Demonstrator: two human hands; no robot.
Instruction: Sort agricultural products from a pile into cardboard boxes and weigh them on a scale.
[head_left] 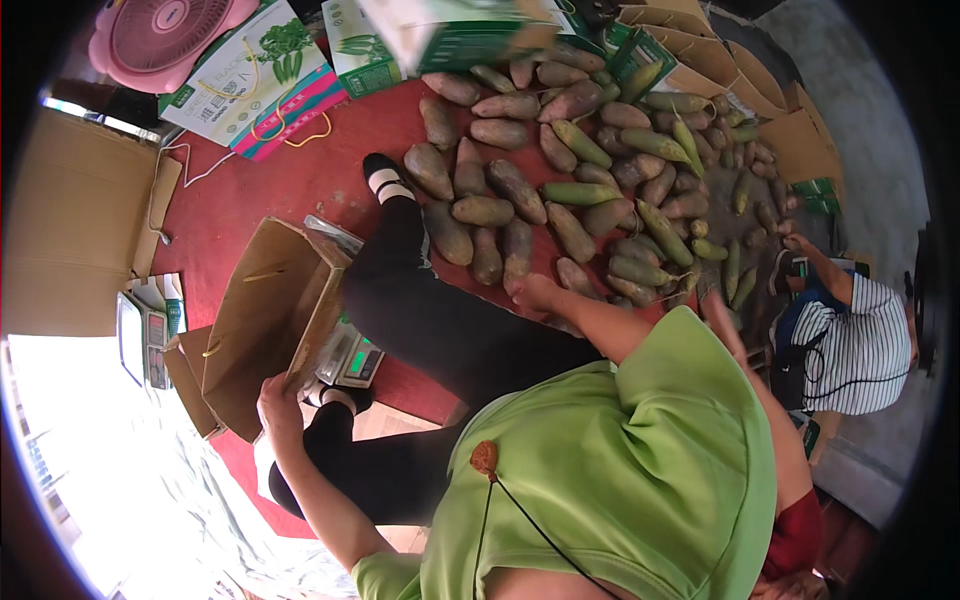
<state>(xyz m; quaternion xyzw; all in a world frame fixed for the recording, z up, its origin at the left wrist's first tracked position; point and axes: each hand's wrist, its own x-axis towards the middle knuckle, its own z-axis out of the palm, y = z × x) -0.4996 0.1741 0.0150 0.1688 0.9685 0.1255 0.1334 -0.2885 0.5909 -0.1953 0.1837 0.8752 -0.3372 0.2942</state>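
My left hand [278, 405] grips the near edge of an open brown cardboard box [265, 310], which stands tilted on a digital scale [358, 362] with a lit green display. The box's inside is mostly hidden by its wall. Out to the right, my right hand [535, 293] has its fingers closed at the near end of a purplish-brown radish [517, 245] at the edge of a large heap. Several green radishes [583, 195] lie among the brownish ones. My bent legs in black trousers stretch between the box and the heap.
Printed white-and-green cartons [250, 80] and a pink fan [165, 40] stand at the far left. Open brown boxes [690, 50] line the far right. A second scale [142, 338] sits at the left. A person in a striped shirt [850, 345] crouches right of the heap; another person's arm [765, 400] shows behind my shoulder.
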